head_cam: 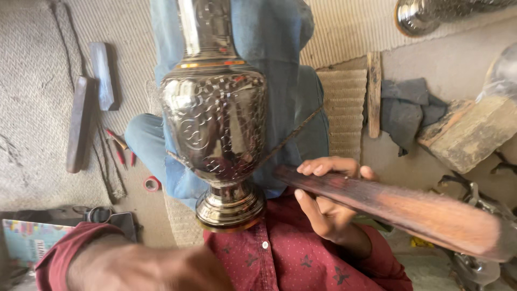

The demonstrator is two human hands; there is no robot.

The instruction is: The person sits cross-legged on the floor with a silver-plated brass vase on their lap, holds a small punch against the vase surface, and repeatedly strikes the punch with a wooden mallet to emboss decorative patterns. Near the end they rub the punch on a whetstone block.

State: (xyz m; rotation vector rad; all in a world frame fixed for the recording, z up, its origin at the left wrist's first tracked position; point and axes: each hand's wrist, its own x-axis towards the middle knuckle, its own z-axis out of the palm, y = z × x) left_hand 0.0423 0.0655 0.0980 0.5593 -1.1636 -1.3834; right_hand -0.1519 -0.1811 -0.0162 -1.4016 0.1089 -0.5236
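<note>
Engraved metal vase [215, 129] propped on lap, foot against chest, neck pointing away. Right hand [328, 199] curled around long wooden bar [409, 207] lying beside vase foot. Left hand: only blurred forearm shows, grip cannot tell. Step judged: working vase surface; next move needs bar steadied against body of vase

Red tape roll [152, 184], grey cloth [406, 110]
</note>
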